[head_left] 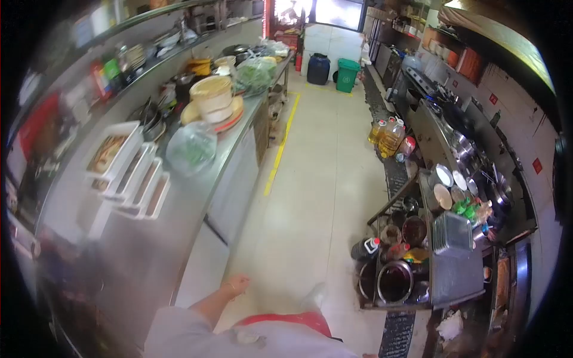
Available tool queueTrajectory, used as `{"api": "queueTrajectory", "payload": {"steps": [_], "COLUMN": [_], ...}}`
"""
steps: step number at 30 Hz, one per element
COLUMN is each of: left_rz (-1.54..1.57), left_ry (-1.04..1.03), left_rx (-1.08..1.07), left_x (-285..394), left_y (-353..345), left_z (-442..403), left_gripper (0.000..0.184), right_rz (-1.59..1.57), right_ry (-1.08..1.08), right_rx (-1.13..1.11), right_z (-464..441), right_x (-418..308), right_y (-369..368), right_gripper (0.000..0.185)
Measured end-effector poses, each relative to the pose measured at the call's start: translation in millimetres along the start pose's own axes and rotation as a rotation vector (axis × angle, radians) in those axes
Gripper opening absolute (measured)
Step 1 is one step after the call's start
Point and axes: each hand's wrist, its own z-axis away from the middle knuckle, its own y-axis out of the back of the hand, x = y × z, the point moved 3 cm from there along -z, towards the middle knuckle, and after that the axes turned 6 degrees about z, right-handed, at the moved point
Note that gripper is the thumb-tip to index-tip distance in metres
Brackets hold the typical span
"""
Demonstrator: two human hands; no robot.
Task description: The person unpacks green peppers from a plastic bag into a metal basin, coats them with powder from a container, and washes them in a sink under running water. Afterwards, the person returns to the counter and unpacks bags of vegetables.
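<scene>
My left hand hangs low over the floor beside the steel counter, with a thin band at the wrist. Its fingers look loose, and I see nothing in them. Only a sliver of my right hand shows at the bottom edge; its fingers are hidden. Left of me, on the steel counter, stand several white trays with food in them. Past these lie a plastic bag of greens and a pale tub with a lid.
A tiled walkway runs ahead, marked by a yellow line. On the right are oil bottles, a rack with pots and stacked metal trays. A green bin and a dark blue barrel stand at the far end.
</scene>
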Motion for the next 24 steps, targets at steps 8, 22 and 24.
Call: {"api": "queueTrajectory", "payload": {"steps": [8,22,24], "left_rz": [0.159,-0.135,-0.103], "left_ry": [0.185,0.284,0.349], "left_rx": [0.285,0.032,0.01], "left_x": [9,121,146], "left_y": [14,-21,-4], "left_z": [-144,-298,-340], "left_gripper": [0.022,0.038,0.04], "right_rz": [0.722,-1.498,-1.36], "right_ry": [0.457,0.671,0.67], "right_rx": [-0.029,-0.597,-0.726], "right_z": [-89,-94,-159], "right_x": [-214,-808,-828], "right_y": [162,535,528], "right_gripper": [0.023,0.029,0.033]}}
